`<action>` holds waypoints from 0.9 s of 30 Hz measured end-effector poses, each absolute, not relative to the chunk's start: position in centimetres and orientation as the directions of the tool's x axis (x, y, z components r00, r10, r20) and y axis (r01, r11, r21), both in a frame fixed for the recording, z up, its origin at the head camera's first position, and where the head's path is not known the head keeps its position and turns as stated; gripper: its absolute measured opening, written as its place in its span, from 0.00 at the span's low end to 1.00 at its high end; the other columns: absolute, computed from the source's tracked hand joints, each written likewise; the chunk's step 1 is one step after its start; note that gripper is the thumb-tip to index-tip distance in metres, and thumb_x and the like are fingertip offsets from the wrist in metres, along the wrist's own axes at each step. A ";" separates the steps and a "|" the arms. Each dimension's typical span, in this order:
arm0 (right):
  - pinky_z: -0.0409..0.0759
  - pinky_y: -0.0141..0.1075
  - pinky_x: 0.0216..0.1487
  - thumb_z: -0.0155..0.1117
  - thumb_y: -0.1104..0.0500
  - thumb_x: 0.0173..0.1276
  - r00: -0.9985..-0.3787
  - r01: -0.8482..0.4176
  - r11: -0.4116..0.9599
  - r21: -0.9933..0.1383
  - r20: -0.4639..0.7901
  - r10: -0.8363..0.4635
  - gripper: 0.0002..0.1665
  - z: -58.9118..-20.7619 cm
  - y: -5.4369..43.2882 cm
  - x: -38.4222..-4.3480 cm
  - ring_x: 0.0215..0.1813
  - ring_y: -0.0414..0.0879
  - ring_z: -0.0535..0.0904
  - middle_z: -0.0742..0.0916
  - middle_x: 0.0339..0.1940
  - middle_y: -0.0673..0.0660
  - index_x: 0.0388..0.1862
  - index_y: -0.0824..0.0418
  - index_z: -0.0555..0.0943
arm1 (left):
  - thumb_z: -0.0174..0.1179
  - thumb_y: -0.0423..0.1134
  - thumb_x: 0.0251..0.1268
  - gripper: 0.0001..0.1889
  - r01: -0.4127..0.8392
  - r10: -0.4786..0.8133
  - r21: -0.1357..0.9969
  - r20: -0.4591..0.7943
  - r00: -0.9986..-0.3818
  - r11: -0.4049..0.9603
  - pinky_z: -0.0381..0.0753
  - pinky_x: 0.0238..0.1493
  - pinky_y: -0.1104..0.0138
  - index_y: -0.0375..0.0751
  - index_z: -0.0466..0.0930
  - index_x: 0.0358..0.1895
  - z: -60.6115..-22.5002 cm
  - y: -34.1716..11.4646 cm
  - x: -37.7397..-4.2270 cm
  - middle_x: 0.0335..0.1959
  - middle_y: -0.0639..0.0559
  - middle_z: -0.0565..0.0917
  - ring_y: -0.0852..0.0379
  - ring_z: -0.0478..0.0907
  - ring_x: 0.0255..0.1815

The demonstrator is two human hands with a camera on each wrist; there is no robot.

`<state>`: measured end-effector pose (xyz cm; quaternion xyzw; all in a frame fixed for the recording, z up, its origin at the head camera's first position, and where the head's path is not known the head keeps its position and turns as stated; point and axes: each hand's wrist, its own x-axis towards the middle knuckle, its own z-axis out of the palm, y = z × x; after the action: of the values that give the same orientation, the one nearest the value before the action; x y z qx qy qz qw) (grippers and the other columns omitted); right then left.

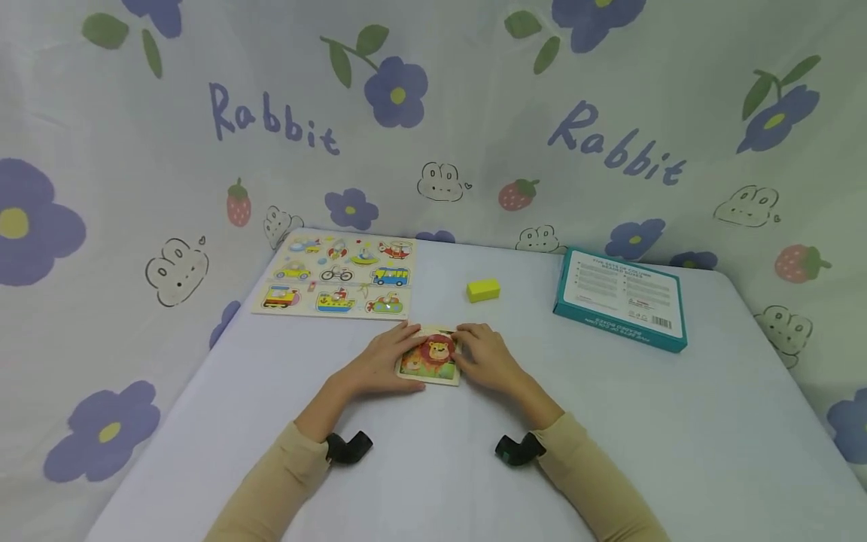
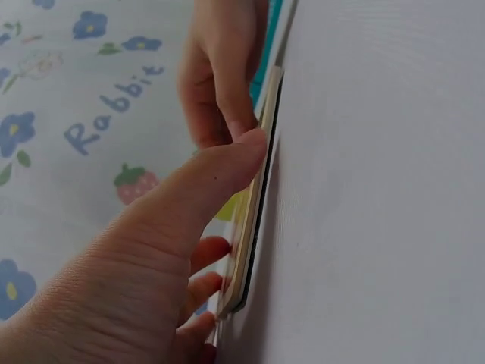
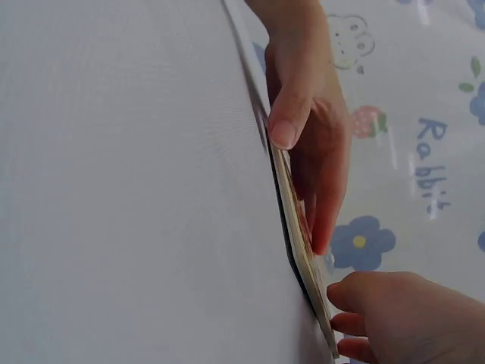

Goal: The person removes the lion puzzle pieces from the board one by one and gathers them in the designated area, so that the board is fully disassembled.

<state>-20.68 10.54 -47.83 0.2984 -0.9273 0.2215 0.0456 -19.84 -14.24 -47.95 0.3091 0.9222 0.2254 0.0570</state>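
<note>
A small square lion jigsaw puzzle (image 1: 428, 357) with a pale wooden frame lies on the table in front of me. My left hand (image 1: 382, 361) grips it from the left, thumb at the near edge and fingers at the far side. In the left wrist view the puzzle's pale edge (image 2: 246, 250) shows beside that thumb. The right hand (image 1: 489, 360) holds the puzzle's right side, its bent fingers near the far right corner and its thumb by the lion's mane. In the right wrist view my right fingers (image 3: 352, 326) meet the board; their exact contact is partly hidden.
A wooden board of vehicle pieces (image 1: 336, 276) lies at the back left. Behind the puzzle sits a yellow block (image 1: 483, 290). A teal box (image 1: 619, 297) with a white label lies at the back right. A patterned curtain (image 1: 433, 143) hangs behind the white table (image 1: 433, 482).
</note>
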 end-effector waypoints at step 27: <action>0.65 0.47 0.51 0.69 0.54 0.56 -0.886 -0.464 0.683 -0.564 0.294 -0.360 0.18 -49.3 10.0 -21.3 0.50 0.53 0.66 0.76 0.45 0.59 0.41 0.63 0.77 | 0.60 0.73 0.38 0.47 0.489 0.552 0.457 -0.006 -0.834 0.743 0.51 0.63 0.47 0.59 0.62 0.67 -47.7 -13.3 -19.9 0.68 0.45 0.53 0.46 0.47 0.69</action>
<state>-21.27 9.99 -49.33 0.2254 -0.9138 0.3283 0.0796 -19.86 -13.32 -47.71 0.2794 0.9309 0.2243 0.0707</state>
